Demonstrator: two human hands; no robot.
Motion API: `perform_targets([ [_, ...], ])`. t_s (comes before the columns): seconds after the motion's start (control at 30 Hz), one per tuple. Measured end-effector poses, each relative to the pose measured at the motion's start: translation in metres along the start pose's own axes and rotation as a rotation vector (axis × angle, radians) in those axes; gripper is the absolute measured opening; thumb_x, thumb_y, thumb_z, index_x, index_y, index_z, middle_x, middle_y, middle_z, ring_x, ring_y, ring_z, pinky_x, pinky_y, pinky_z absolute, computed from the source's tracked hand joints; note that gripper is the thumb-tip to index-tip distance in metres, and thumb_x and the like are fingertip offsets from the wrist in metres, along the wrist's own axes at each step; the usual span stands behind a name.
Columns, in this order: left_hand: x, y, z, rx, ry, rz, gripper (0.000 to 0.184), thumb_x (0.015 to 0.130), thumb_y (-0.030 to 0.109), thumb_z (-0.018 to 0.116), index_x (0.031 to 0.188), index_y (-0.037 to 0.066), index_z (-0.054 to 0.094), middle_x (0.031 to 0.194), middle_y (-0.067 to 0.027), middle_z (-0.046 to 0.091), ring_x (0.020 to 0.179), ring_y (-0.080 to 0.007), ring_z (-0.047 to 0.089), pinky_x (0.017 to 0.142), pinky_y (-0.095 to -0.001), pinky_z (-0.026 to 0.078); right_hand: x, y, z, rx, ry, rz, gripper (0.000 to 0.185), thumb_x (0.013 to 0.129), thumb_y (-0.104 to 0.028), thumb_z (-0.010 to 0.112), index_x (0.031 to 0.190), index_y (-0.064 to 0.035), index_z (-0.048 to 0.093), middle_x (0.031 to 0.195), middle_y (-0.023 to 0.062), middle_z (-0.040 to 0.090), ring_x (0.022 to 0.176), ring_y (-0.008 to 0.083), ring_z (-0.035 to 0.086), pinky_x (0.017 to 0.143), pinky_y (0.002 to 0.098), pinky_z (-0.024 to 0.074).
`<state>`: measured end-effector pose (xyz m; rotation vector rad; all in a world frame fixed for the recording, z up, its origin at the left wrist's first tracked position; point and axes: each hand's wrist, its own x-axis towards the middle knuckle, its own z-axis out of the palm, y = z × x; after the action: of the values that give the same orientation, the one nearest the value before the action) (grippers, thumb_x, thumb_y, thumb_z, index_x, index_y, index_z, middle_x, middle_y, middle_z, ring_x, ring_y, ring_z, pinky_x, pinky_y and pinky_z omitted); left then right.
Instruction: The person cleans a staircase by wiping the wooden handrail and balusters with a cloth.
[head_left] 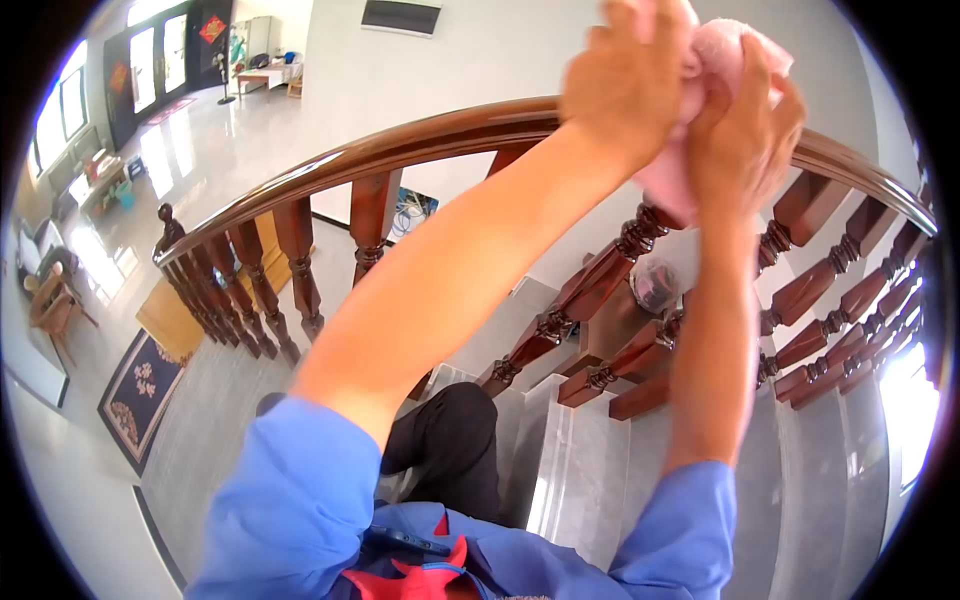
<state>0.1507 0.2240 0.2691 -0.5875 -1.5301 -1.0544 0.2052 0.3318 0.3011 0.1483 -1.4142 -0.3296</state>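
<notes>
A pink cloth [668,182] is bunched up in both of my hands, with part of it hanging down over the side of the glossy brown wooden handrail [400,150]. My left hand [625,85] is closed on the cloth's upper left portion, at the top edge of the view. Close beside it, my right hand [745,140] has its fingers wrapped round the cloth from the right. Both hands are above the curved rail; whether the cloth presses on the rail there is hidden by the hands.
Turned wooden balusters [295,265] stand under the rail on both sides. Grey stone steps [570,450] lie below me. Down in the hall are a patterned rug [140,395], a wooden chair [58,305] and a table [265,75]. A clear round container [655,283] shows behind the balusters.
</notes>
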Motion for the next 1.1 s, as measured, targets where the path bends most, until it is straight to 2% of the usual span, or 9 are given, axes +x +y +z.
perform_targets([
  [0.03, 0.012, 0.008, 0.011, 0.032, -0.129, -0.035, 0.055, 0.105, 0.037, 0.05, 0.144, -0.001, 0.046, 0.132, -0.0266, 0.057, 0.113, -0.0384, 0.063, 0.089, -0.0443, 0.054, 0.014, 0.008, 0.003, -0.124, -0.126, 0.018, 0.043, 0.098, -0.023, 0.063, 0.141, -0.0265, 0.059, 0.138, 0.0191, 0.054, 0.122, 0.0406, 0.058, 0.097, 0.0473, 0.0525],
  [0.2, 0.032, 0.0, 0.038, 0.318, -0.193, 0.192, 0.043, 0.101, 0.035, 0.048, 0.122, 0.003, 0.067, 0.126, -0.0226, 0.061, 0.11, -0.0421, 0.061, 0.092, -0.0515, 0.051, 0.047, 0.057, 0.02, -0.477, -0.636, -0.123, 0.034, 0.096, -0.024, 0.051, 0.123, -0.0128, 0.068, 0.125, 0.0166, 0.068, 0.114, 0.0406, 0.063, 0.097, 0.0499, 0.0514],
  [0.27, 0.038, -0.012, 0.027, -0.138, -0.745, -0.014, 0.053, 0.104, 0.039, 0.038, 0.113, 0.0, 0.073, 0.124, -0.0251, 0.066, 0.111, -0.0404, 0.064, 0.098, -0.0504, 0.049, 0.057, 0.062, 0.031, -0.496, -0.934, -0.255, 0.034, 0.099, -0.025, 0.046, 0.118, -0.0074, 0.069, 0.117, 0.0168, 0.071, 0.112, 0.038, 0.065, 0.098, 0.0501, 0.0508],
  [0.3, 0.038, -0.016, 0.016, -0.135, -0.749, -0.021, 0.053, 0.104, 0.039, 0.038, 0.113, 0.0, 0.073, 0.124, -0.0251, 0.066, 0.111, -0.0404, 0.064, 0.098, -0.0504, 0.049, 0.061, 0.062, 0.037, -0.489, -0.94, -0.258, 0.034, 0.099, -0.025, 0.046, 0.118, -0.0074, 0.069, 0.117, 0.0168, 0.071, 0.112, 0.038, 0.065, 0.098, 0.0501, 0.0508],
  [0.5, 0.024, -0.086, -0.036, 0.096, -0.929, -0.076, 0.045, 0.1, 0.026, 0.038, 0.112, 0.0, 0.072, 0.126, -0.0238, 0.068, 0.116, -0.0397, 0.065, 0.101, -0.0486, 0.05, 0.043, -0.002, 0.086, -0.094, -1.233, -0.455, 0.037, 0.107, -0.024, 0.037, 0.12, -0.0071, 0.067, 0.126, 0.0185, 0.068, 0.117, 0.0368, 0.063, 0.103, 0.0463, 0.0478],
  [0.63, -0.013, -0.174, -0.079, 0.197, -0.909, -0.082, 0.042, 0.097, 0.023, 0.038, 0.107, 0.001, 0.072, 0.125, -0.0229, 0.068, 0.114, -0.0402, 0.065, 0.099, -0.0497, 0.051, 0.032, -0.112, 0.073, 0.265, -1.52, -0.158, 0.054, 0.099, -0.051, 0.048, 0.122, -0.0078, 0.07, 0.13, 0.0178, 0.068, 0.116, 0.0347, 0.063, 0.101, 0.0434, 0.0472],
  [0.8, -0.057, -0.282, -0.134, 0.198, -0.833, -0.162, 0.045, 0.102, 0.03, 0.034, 0.103, -0.001, 0.067, 0.119, -0.0262, 0.068, 0.11, -0.043, 0.063, 0.099, -0.0498, 0.048, -0.005, -0.206, 0.104, 0.398, -1.548, -0.364, 0.062, 0.078, -0.06, 0.061, 0.102, -0.0061, 0.079, 0.109, 0.0171, 0.075, 0.098, 0.033, 0.071, 0.086, 0.0416, 0.0539],
  [1.0, -0.107, -0.364, -0.198, 0.123, -0.679, -0.326, 0.044, 0.105, 0.032, 0.034, 0.108, 0.0, 0.065, 0.117, -0.0258, 0.068, 0.108, -0.0441, 0.062, 0.096, -0.0497, 0.047, -0.028, -0.306, 0.103, 0.465, -1.534, -0.421, 0.052, 0.078, -0.05, 0.063, 0.114, -0.0148, 0.078, 0.11, 0.0097, 0.077, 0.1, 0.0284, 0.073, 0.089, 0.0394, 0.0558],
  [1.1, -0.126, -0.397, -0.23, 0.08, -0.642, -0.494, 0.045, 0.106, 0.033, 0.035, 0.111, -0.001, 0.063, 0.118, -0.0252, 0.067, 0.108, -0.0438, 0.061, 0.096, -0.0486, 0.046, -0.07, -0.355, 0.126, 0.479, -1.374, -0.407, 0.052, 0.076, -0.058, 0.066, 0.102, -0.0146, 0.079, 0.104, 0.008, 0.077, 0.096, 0.0255, 0.073, 0.083, 0.039, 0.0563],
])
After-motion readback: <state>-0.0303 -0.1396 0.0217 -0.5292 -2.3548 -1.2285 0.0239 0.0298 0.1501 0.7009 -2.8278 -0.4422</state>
